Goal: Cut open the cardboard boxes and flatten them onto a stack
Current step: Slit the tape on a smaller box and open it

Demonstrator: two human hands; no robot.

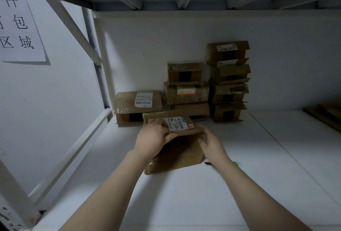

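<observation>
Both my hands are on one open box (173, 154) that lies on the white shelf (203, 193) right in front of me. Its open end faces me, so I look into the brown inside. The top panel carries a white shipping label (177, 123) with a barcode.

My left hand (153, 136) grips the near edge of that top panel at its left end, fingers curled over the top beside the label and thumb underneath. My right hand (210, 144) holds the right end of the same edge, its fingers bent round the corner. I cannot see the fingertips well enough to tell how far they reach inside.

Just behind my right wrist a green-handled tool (237, 164) lies flat on the shelf, with a dark tip showing on the other side of the wrist; most of it is hidden.

More boxes stand against the back wall (166, 37). A single box (137, 104) with a white label sits at the left, just behind the one I hold. Beside it is a middle stack (186, 92) of three, and to its right, touching it, a taller right stack (228, 81) of four. Flat cardboard (326, 116) lies at the far right edge of the shelf. A paper sign (20, 27) with handwritten characters hangs on the left side panel.
</observation>
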